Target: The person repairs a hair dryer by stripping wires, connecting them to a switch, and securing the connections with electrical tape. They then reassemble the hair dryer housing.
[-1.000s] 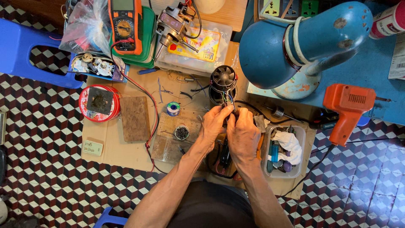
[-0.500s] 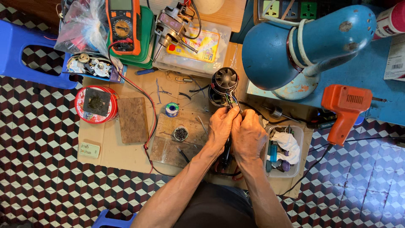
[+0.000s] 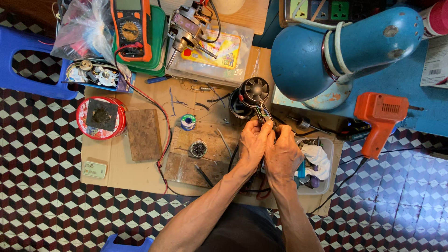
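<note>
A small black fan motor (image 3: pixel 252 94) lies on the brown cardboard work surface (image 3: pixel 140 172), with thin coloured wires (image 3: pixel 264 115) trailing from it toward me. My left hand (image 3: pixel 253 144) and my right hand (image 3: pixel 281 154) are pressed together just below the motor, fingertips pinched on those wires. What lies between my fingers is hidden by the hands. Dark cables run under my wrists.
A blue desk lamp (image 3: pixel 336 51) looms at upper right, an orange heat gun (image 3: pixel 380 116) beside it. An orange multimeter (image 3: pixel 131 28), a red round tin (image 3: pixel 100 117), a wood block (image 3: pixel 143 134), a solder spool (image 3: pixel 188 122) and a parts tray (image 3: pixel 319 163) surround the hands.
Both hands stay joined on the wires and have shifted slightly. The view has drifted a little; the motor sits in the same place.
</note>
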